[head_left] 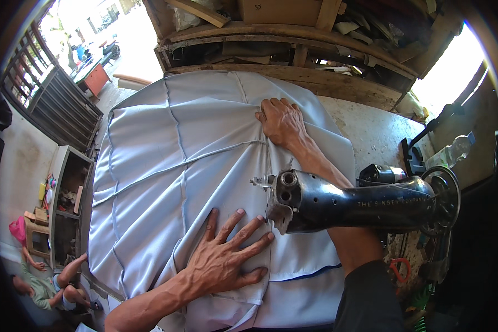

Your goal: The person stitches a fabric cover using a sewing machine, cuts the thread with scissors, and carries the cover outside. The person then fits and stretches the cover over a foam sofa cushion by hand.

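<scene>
A large pale grey-blue fabric cover with raised seams spreads over the worktable, gathered into folds toward the sewing machine. The black sewing machine reaches in from the right, its head over a seam in the cloth; the needle area is hidden beneath it. My left hand lies flat on the fabric just left of the machine head, fingers spread. Beyond the machine, my right hand has its fingers curled into the cloth along the seam, with my forearm passing behind the machine's arm.
A wooden shelf with scraps stands along the far side. At the right are the machine's handwheel and a clear plastic bottle. Another person sits at the lower left near a cabinet.
</scene>
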A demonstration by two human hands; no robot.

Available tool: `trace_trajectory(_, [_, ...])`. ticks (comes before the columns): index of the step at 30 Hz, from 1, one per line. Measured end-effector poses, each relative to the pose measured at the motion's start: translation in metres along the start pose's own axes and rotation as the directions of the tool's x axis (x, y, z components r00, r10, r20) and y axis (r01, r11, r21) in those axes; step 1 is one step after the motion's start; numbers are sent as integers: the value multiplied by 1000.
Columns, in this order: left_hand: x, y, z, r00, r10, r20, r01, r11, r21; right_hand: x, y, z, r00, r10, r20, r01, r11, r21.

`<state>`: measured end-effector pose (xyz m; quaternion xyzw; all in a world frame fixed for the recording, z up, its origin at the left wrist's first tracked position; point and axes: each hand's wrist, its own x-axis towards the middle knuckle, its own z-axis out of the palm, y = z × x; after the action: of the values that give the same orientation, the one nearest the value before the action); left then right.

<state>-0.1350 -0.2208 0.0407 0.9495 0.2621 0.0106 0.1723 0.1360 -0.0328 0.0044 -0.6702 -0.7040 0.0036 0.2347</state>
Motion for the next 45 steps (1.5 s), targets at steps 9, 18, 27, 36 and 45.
trace_trajectory(9, [20, -19, -8, 992, 124, -38, -123, 992, 26, 15, 15, -3, 996, 4, -92, -7, 999, -35])
trace_trajectory(18, [34, -39, -9, 981, 184, -62, -184, 983, 4, 36, 15, 9, 995, 19, -96, -20, 1000, -10])
trace_trajectory(27, [47, -59, -15, 953, 292, -87, -295, 955, -26, 60, 19, 15, 996, 39, -78, -40, 999, -9])
trace_trajectory(36, [55, -62, -13, 924, 345, -166, -359, 932, -58, 66, 19, 15, 995, 45, -93, -49, 998, -38])
trace_trajectory(45, [35, -44, -10, 849, 342, -402, -306, 940, 153, -50, -21, -42, 936, -78, -343, 15, 983, -182])
